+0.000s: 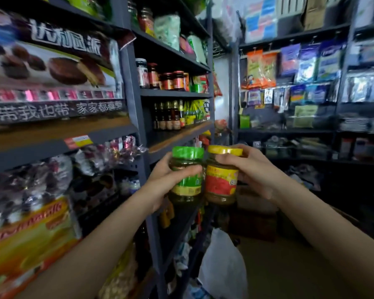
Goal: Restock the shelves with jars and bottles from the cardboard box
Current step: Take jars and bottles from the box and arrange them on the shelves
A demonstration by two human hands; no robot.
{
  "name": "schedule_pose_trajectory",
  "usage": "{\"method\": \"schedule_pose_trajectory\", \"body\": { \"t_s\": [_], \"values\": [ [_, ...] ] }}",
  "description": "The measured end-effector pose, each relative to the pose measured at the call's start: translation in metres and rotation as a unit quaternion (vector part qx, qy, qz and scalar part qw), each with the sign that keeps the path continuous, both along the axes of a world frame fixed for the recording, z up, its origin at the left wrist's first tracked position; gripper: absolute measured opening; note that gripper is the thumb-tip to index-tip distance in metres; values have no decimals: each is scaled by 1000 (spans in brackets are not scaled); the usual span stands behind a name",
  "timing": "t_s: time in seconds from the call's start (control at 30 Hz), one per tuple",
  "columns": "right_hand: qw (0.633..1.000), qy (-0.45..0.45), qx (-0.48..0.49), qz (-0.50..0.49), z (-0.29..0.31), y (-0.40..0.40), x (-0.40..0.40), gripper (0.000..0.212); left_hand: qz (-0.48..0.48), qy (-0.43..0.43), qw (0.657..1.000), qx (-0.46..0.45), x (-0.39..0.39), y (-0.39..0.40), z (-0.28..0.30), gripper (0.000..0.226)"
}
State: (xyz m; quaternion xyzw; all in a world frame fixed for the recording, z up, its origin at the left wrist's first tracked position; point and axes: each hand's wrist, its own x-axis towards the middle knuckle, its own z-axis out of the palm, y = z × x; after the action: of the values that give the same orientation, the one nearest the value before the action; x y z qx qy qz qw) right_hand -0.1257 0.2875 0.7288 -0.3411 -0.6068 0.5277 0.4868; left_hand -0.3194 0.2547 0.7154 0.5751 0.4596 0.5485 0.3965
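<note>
1. Head view: the left hand (pixel 166 180) wraps its fingers round a green-lidded jar (pixel 187 174), held upright.
2. The right hand (pixel 252 169) grips a yellow-lidded jar (pixel 221 175) with a red label, also upright.
3. Both jars touch side by side, just near of the wooden shelf edge (pixel 181 137) carrying sauce bottles (pixel 167 116).
4. A white plastic bag (pixel 224 266) sits low on the floor.

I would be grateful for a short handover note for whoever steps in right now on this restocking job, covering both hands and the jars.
Left hand: grips the green-lidded jar, upright.
Right hand: grips the yellow-lidded jar, upright, side by side with the other.
Both are held in front of the dark shelving unit, just below the shelf of sauce bottles.
Done: two jars picked up.
Left: shelve both. The cardboard box is out of view, so remaining stock is unknown.
</note>
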Motion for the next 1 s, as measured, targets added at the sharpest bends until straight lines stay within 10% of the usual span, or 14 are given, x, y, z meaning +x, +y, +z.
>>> {"method": "schedule_pose_trajectory", "body": {
  "t_s": [0.1,0.53,1.0],
  "values": [
    [1000,-10,23,10,8,53,-11,46,52,46,997,44,-11,42,6,73],
    [979,25,173,104,67,346,-66,30,274,48,948,155,-19,275,41,51],
    [950,46,117,286,65,447,-190,46,435,-87,891,97,-99,340,63,56]
  ]
}}
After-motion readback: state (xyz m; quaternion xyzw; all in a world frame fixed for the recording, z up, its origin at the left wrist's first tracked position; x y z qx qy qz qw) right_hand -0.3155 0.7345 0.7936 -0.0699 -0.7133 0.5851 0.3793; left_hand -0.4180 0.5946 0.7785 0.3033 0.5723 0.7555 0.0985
